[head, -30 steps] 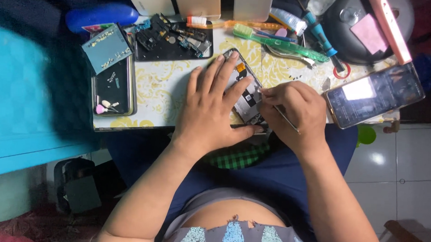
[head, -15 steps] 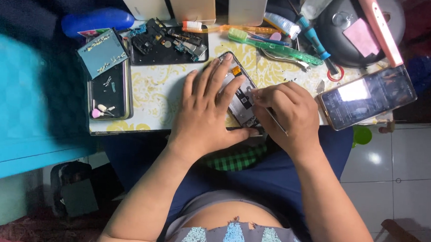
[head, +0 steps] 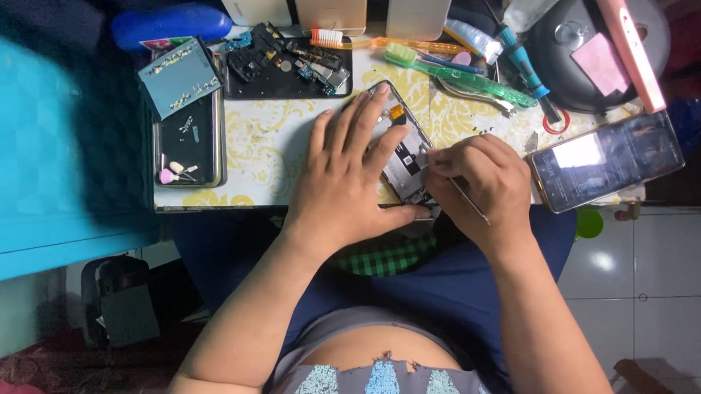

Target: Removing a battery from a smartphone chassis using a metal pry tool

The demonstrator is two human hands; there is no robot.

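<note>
Left hand (head: 343,189) flat on one opened phone (head: 405,156); right hand (head: 479,190) pinches one thin tool (head: 470,202).

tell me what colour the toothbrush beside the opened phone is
The plastic toothbrush is green, clearest in the head view.

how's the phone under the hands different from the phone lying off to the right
The opened phone has its back off, with grey inner parts and an orange piece exposed; the intact phone shows a whole, glossy screen. The opened phone is pinned under the left hand while the right hand works a thin tool on it; the intact phone lies untouched. Both lie at a slant on the yellow-patterned table.
</note>
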